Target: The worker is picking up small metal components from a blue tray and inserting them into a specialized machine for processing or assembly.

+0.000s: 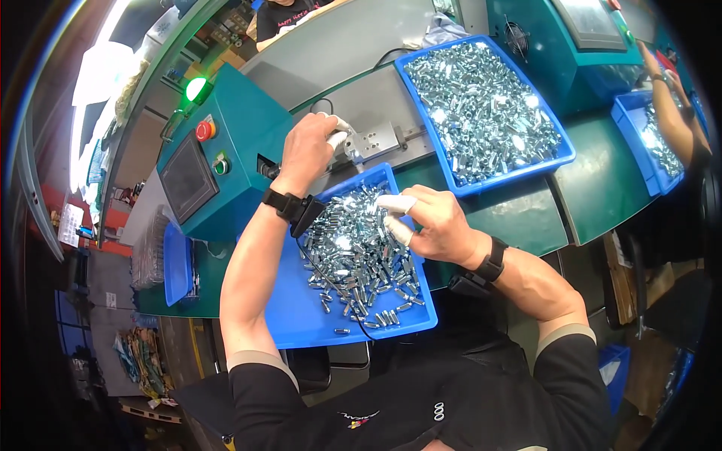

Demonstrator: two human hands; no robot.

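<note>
My left hand (307,150) is at a metal fixture (376,140) beside the green machine, white covers on its fingertips. Its thumb and forefinger are bent close together; whatever is between them is too small to make out. Over the near blue tray (282,316), my right hand (440,225) has its covered thumb and forefinger drawn together at the pile, the other fingers curled. I cannot make out what is in that pinch. Small shiny metal pieces (353,248), cylindrical in shape, fill much of this tray, with a few lying loose toward its front edge.
A larger blue tray (481,113) heaped with similar pieces stands at the far right. The green machine (226,150) on the left carries a dark screen (188,179), a red button (204,131) and a lit green lamp (197,90). Other people work at the far side and right.
</note>
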